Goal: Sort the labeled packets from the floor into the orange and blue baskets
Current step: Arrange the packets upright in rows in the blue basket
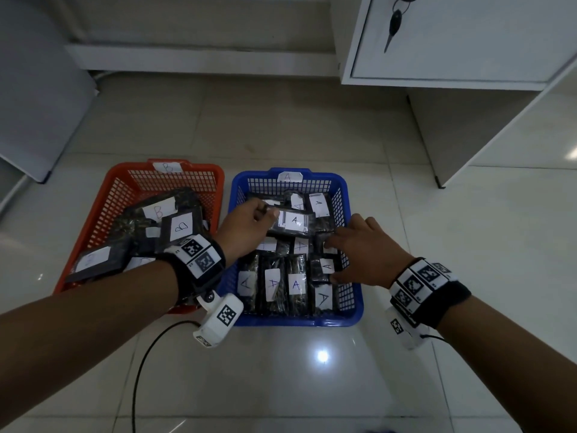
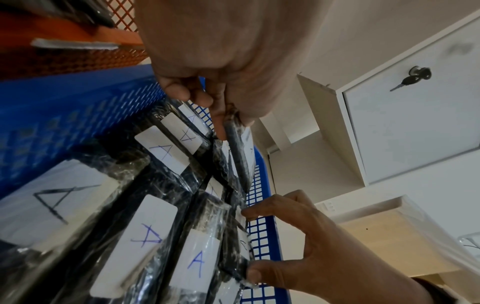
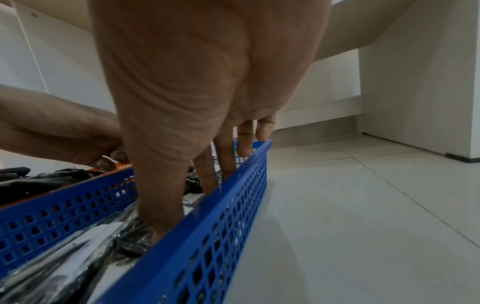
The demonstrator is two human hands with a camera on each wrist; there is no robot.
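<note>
Head view: left hand pinches the near end of an A packet over the blue basket, long axis left-right, label up. Right hand, fingers spread, rests on packets at the basket's right side; fingertips hidden. Orange basket holds B packets, partly covered by the left arm.
Left wrist view: held packet seen edge-on, label unreadable.
Right wrist view: fingers reach inside the basket wall; packets blurred.
</note>
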